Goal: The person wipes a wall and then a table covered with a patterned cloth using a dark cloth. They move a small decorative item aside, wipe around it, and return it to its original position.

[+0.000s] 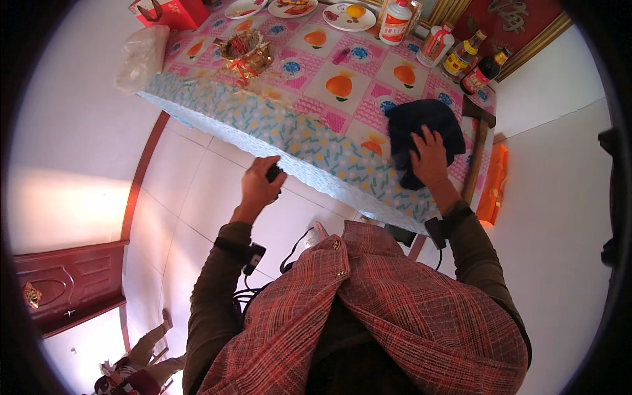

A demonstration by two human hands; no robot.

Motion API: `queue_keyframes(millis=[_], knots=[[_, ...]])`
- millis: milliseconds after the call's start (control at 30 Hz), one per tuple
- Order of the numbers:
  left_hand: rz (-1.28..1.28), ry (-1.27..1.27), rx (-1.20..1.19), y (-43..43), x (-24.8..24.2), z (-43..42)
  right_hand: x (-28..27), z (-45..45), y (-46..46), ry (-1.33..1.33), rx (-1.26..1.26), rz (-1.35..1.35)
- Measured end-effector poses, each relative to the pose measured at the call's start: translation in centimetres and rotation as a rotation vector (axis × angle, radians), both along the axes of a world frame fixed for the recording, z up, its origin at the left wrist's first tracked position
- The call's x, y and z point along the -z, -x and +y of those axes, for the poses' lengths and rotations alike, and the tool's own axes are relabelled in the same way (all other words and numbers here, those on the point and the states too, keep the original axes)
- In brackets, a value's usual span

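Observation:
A crumpled dark navy cloth (409, 129) lies near the right end of a table covered with a fruit-patterned plastic tablecloth (316, 86). My right hand (430, 157) rests on top of it, fingers spread, not visibly gripping. In front of the table's edge, above the tiled floor, my left hand (257, 181) is curled around a small black object (273, 173); most of it is hidden, so its kind is unclear. Just right of the cloth lies an axe, its wooden handle (475, 160) pointing towards me and its metal head (478, 111) away.
Several bottles, including a white one (395, 24), stand along the back right by a framed picture (513, 24). Plates (349, 23), a gold ornament (245, 57), a plastic bag (143, 57) and a red gift bag (182, 12) sit farther left. A seated person (143, 363) is at lower left.

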State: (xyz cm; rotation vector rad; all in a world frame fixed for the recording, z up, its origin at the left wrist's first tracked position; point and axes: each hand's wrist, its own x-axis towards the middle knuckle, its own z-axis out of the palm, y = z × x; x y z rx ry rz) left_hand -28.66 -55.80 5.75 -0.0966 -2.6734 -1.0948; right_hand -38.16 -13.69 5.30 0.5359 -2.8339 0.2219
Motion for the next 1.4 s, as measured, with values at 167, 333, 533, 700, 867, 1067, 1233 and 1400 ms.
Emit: queue_keyframes(millis=[167, 333, 533, 700, 867, 1067, 1233, 1400], knots=[[0.084, 0.066, 0.209, 3.4, 0.6, 4.7, -2.1, -4.7, 2.8, -0.017, -0.166, 0.069], [-0.121, 0.195, 0.295, 3.7, 1.4, 6.3, -1.6, -3.6, 4.1, -0.008, 0.214, -0.158], [-0.114, 0.216, 0.301, 4.2, 2.3, 6.0, 0.6, -3.1, 9.5, 0.032, 0.323, -0.196], [-0.070, 0.199, 0.287, 4.3, 2.5, 6.1, 0.8, -6.2, 11.4, -0.006, 0.204, -0.135], [-0.044, 0.211, 0.291, 4.2, 2.4, 6.0, 0.1, -4.5, 6.0, 0.042, -0.201, -0.093], [-0.064, 0.222, 0.287, 4.4, 2.2, 6.1, -1.7, 3.5, 8.6, -0.095, 0.161, -0.228], [-0.056, 0.232, 0.292, 4.4, 2.4, 6.0, 0.4, 0.8, 12.2, 0.003, 0.239, -0.128], [-0.056, 0.214, 0.335, 4.8, 2.3, 5.8, 0.6, -0.8, 7.1, 0.045, -0.072, -0.103]])
